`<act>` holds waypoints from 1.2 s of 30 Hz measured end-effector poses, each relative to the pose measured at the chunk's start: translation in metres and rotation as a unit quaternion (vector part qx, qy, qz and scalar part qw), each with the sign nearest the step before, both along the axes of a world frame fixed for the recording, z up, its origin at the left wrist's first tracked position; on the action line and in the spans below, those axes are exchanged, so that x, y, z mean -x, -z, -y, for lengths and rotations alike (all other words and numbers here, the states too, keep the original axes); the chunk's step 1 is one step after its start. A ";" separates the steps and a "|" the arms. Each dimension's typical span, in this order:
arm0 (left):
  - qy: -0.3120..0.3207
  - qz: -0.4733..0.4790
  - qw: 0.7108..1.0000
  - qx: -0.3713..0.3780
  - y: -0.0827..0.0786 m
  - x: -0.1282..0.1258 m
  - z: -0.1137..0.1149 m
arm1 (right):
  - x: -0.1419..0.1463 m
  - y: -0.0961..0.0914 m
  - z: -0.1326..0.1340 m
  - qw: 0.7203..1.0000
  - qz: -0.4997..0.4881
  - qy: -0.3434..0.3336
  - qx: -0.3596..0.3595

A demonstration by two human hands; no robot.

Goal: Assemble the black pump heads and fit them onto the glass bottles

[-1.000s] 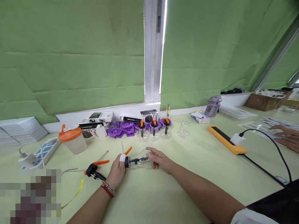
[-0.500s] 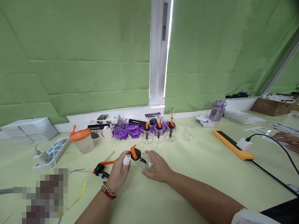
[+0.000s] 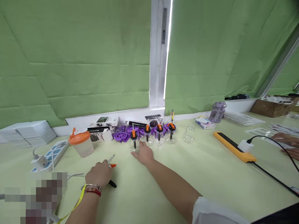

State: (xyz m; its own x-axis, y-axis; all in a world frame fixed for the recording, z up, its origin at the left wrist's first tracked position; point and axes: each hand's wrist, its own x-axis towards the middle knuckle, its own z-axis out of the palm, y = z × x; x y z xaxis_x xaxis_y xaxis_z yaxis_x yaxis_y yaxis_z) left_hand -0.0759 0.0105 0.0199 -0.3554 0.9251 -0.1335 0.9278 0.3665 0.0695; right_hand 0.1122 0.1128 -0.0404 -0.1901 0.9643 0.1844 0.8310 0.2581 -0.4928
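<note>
My right hand (image 3: 145,153) reaches forward with thumb and fingers around the base of a glass dispenser bottle (image 3: 134,144), which stands upright with a black and orange top and a thin rod sticking up. This bottle is at the left end of a row of similar dispensers (image 3: 159,138). Nearer to me, my left hand (image 3: 99,174) is closed over a loose dispenser top (image 3: 112,183); its orange lever, metal rod and black tube stick out past the fingers. The rest of that top is hidden under the hand.
An open glass jar (image 3: 188,135) stands right of the row. Purple plastic parts (image 3: 121,136) and boxes (image 3: 107,120) lie behind. An orange-lidded cup (image 3: 80,143) and power strip (image 3: 52,157) are left; an orange power strip (image 3: 233,147) and another person's hands (image 3: 286,140) are right.
My right hand has carried the glass dispenser forward and stood it at the row's left end. My left hand has moved left and down from that bottle onto the loose dispenser top.
</note>
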 end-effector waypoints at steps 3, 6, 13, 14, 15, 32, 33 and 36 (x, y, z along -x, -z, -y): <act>0.026 0.006 1.000 0.008 0.003 -0.007 0.000 | 0.007 0.000 -0.007 1.000 -0.005 0.019 0.009; 0.051 0.020 0.998 0.019 0.004 -0.012 0.001 | 0.004 0.003 -0.004 0.999 -0.028 0.014 -0.006; 0.112 0.079 0.990 0.016 0.017 -0.020 0.000 | -0.081 0.018 0.018 0.980 -0.041 -0.012 -0.195; 0.120 0.097 0.988 0.014 0.019 -0.020 -0.001 | -0.103 0.017 0.017 0.976 -0.043 0.010 -0.213; 0.129 0.118 0.985 0.013 0.022 -0.020 -0.002 | -0.126 0.017 0.014 0.973 -0.046 0.038 -0.224; 0.247 0.423 0.872 0.010 0.028 -0.009 -0.006 | -0.260 0.019 -0.054 0.907 -0.043 0.418 0.012; 0.239 0.430 0.870 0.003 0.030 -0.011 -0.006 | -0.262 0.020 -0.053 0.906 -0.059 0.420 0.008; 0.216 0.464 0.859 0.000 0.034 -0.016 -0.006 | -0.266 0.021 -0.044 0.886 -0.136 0.441 -0.048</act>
